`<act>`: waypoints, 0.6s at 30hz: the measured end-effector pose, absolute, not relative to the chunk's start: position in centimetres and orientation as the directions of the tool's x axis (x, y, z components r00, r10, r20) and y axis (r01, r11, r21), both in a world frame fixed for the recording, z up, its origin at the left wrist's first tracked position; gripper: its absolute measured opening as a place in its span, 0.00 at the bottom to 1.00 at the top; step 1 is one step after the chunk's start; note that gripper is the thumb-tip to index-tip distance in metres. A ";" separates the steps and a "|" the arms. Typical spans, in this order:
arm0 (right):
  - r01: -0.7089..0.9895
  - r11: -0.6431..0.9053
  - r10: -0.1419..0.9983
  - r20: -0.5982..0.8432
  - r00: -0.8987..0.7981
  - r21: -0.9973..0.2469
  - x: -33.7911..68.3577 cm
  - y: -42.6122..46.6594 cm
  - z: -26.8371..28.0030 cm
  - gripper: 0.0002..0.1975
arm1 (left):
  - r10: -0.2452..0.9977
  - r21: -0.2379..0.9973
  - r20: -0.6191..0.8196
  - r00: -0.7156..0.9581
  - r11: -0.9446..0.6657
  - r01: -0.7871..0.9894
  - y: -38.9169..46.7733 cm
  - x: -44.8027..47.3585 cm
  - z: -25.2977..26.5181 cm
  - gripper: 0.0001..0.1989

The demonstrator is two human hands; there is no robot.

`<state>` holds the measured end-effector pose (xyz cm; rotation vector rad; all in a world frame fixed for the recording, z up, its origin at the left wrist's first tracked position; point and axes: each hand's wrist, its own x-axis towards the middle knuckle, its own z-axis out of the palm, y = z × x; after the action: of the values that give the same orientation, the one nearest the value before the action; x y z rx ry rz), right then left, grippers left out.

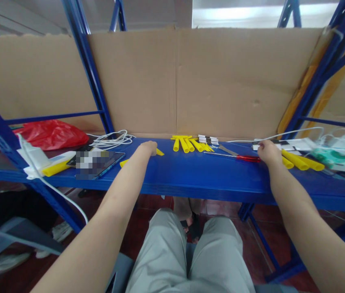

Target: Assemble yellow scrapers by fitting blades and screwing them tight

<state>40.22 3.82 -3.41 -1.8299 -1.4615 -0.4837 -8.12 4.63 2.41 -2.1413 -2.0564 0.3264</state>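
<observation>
My left hand point(149, 148) is closed over a yellow tube point(159, 152) near the back of the blue shelf. The tube's tip sticks out past my fingers; another yellow end point(124, 163) shows on the other side of my forearm, and I cannot tell if it is the same piece. My right hand point(269, 152) is curled at the handle end of red-handled scissors point(248, 158), its fingertips largely hidden. Their blades are spread and point left. Between my hands lie several yellow tubes point(185, 145), a bunch of thinner yellow pieces point(205, 147) and a stack of small white-and-black pieces point(208, 140).
More yellow tubes point(303, 161) lie right of my right hand, beside white parts and green material point(330, 156). Leftward are a phone-like slab point(99, 163), coiled white cable point(111, 140) and a red bag point(56, 134). A cardboard sheet point(215, 81) stands behind, between blue posts.
</observation>
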 end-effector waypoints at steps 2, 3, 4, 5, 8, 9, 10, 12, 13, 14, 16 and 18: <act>0.951 -0.073 0.674 0.688 0.269 -0.301 40.2 3.9 -3.5 0.13 | 0.996 -0.272 -0.068 0.058 -0.075 0.960 4.9 -8.0 2.5 0.25; 0.951 -0.074 0.677 0.685 0.270 -0.301 40.2 4.0 -3.5 0.14 | 0.993 -0.272 -0.081 0.081 -0.100 0.957 5.0 -7.7 2.6 0.26; 0.949 -0.078 0.679 0.681 0.274 -0.304 40.2 3.9 -3.5 0.14 | 0.989 -0.271 -0.100 0.105 -0.129 0.954 4.9 -7.4 2.8 0.26; 0.948 -0.083 0.681 0.677 0.279 -0.307 40.2 3.9 -3.5 0.14 | 0.983 -0.270 -0.118 0.140 -0.167 0.948 4.8 -6.9 2.9 0.25; 0.943 -0.101 0.684 0.666 0.297 -0.316 40.1 3.7 -3.4 0.14 | 0.970 -0.249 -0.144 0.195 -0.226 0.942 3.8 -5.0 3.4 0.24; 0.943 -0.103 0.684 0.665 0.299 -0.318 40.0 3.6 -3.4 0.14 | 0.968 -0.240 -0.156 0.197 -0.231 0.943 3.4 -4.2 3.5 0.24; 0.942 -0.103 0.684 0.665 0.300 -0.318 40.0 3.6 -3.3 0.14 | 0.965 -0.229 -0.168 0.202 -0.238 0.944 3.0 -3.4 3.6 0.23; 0.942 -0.105 0.686 0.662 0.302 -0.320 40.0 3.6 -3.3 0.14 | 0.942 -0.195 -0.185 0.280 -0.314 0.929 2.1 -1.8 3.6 0.22; 0.941 -0.109 0.689 0.658 0.304 -0.321 40.0 3.6 -3.3 0.14 | 0.927 -0.196 -0.185 0.327 -0.360 0.912 1.8 -1.1 3.5 0.21; 0.940 -0.114 0.691 0.654 0.308 -0.322 40.1 3.6 -3.3 0.15 | 0.918 -0.211 -0.185 0.351 -0.386 0.898 1.5 -0.4 3.4 0.20; 0.939 -0.118 0.691 0.652 0.311 -0.322 40.3 3.7 -3.4 0.15 | 0.888 -0.195 -0.181 0.423 -0.454 0.869 1.1 0.8 3.2 0.18; 0.942 -0.109 0.681 0.667 0.303 -0.317 40.5 3.8 -3.6 0.15 | 0.873 -0.142 -0.158 0.462 -0.483 0.864 1.0 1.5 3.1 0.17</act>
<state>40.50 3.82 -3.58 -1.8613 -1.4483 -0.4665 1.52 1.00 3.07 -2.6503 -1.5747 0.3257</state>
